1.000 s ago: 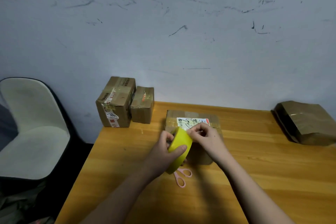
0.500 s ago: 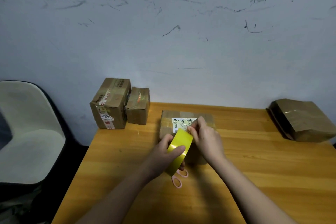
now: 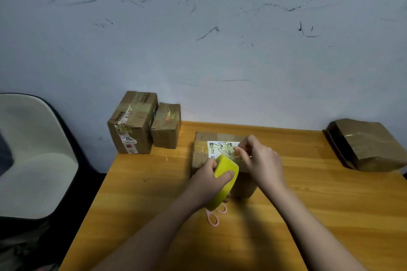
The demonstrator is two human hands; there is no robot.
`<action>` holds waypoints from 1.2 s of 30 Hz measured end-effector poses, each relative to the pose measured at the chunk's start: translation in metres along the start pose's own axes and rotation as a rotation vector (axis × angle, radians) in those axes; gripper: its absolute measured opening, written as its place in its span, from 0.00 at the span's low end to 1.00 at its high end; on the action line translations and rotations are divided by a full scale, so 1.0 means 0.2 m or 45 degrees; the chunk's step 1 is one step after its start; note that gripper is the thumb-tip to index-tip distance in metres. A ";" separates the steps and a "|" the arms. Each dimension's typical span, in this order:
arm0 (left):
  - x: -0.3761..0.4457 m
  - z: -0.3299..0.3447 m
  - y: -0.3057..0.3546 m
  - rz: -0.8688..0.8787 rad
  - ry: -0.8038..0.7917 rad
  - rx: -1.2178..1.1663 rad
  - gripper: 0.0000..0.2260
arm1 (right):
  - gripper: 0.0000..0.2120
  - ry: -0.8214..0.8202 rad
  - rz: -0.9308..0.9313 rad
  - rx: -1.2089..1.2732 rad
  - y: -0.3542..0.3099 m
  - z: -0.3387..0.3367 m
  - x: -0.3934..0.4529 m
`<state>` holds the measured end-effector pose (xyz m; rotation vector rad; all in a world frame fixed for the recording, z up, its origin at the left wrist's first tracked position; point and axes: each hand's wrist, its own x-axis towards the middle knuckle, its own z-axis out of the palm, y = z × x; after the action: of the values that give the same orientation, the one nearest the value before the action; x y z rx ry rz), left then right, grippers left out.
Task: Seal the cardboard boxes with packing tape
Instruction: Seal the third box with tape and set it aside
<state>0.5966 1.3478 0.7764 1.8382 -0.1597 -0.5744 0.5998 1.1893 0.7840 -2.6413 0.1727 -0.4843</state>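
A cardboard box [image 3: 202,149] with a white label lies on the wooden table [image 3: 154,193] in front of me. My left hand [image 3: 208,182] grips a yellow roll of packing tape [image 3: 223,180] just over the box's near edge. My right hand [image 3: 259,160] pinches the clear free end of the tape and holds it over the box's top, near the label. Pink scissors [image 3: 214,215] lie on the table below the roll, partly hidden by it.
Two taped cardboard boxes [image 3: 132,123] [image 3: 166,125] stand at the table's far left corner against the wall. A brown wrapped parcel [image 3: 370,145] lies at the far right edge. A pale chair [image 3: 33,156] stands left of the table.
My right hand has drawn the tape end a little away from the roll, to the right over the box. The camera has shifted slightly; the boxes have not moved.
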 end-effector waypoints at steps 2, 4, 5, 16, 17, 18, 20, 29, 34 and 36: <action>0.02 0.00 0.05 -0.061 -0.042 -0.172 0.10 | 0.08 0.223 -0.135 -0.022 -0.02 -0.03 -0.02; 0.02 -0.03 0.07 -0.154 -0.069 -0.368 0.12 | 0.07 0.362 -0.045 0.200 -0.03 -0.11 0.02; 0.02 -0.04 0.06 -0.205 -0.086 -0.425 0.14 | 0.08 0.323 -0.005 0.322 -0.03 -0.14 0.06; -0.01 -0.03 -0.03 -0.319 -0.270 -0.465 0.22 | 0.12 -0.150 -0.032 0.370 0.07 -0.08 0.22; -0.01 -0.03 -0.04 -0.286 -0.280 -0.455 0.21 | 0.11 -0.158 -0.008 0.410 0.08 -0.06 0.23; -0.02 -0.03 -0.04 -0.231 -0.289 -0.440 0.22 | 0.10 -0.157 0.027 0.471 0.10 -0.05 0.25; -0.04 -0.02 -0.04 -0.077 -0.268 -0.357 0.24 | 0.10 -0.139 0.096 0.609 0.12 -0.03 0.28; -0.08 0.00 -0.06 0.174 0.043 0.326 0.33 | 0.11 0.051 0.137 0.755 0.10 -0.10 0.37; -0.07 -0.01 -0.04 -0.342 -0.078 -0.399 0.14 | 0.10 0.185 -0.108 0.713 -0.04 -0.26 0.41; -0.07 0.01 -0.05 -0.453 -0.129 -0.490 0.20 | 0.09 0.066 -0.160 0.621 -0.07 -0.25 0.43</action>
<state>0.5819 1.3551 0.7719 1.4685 0.2046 -0.8814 0.6625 1.1642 0.8588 -2.1707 -0.0883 -0.5559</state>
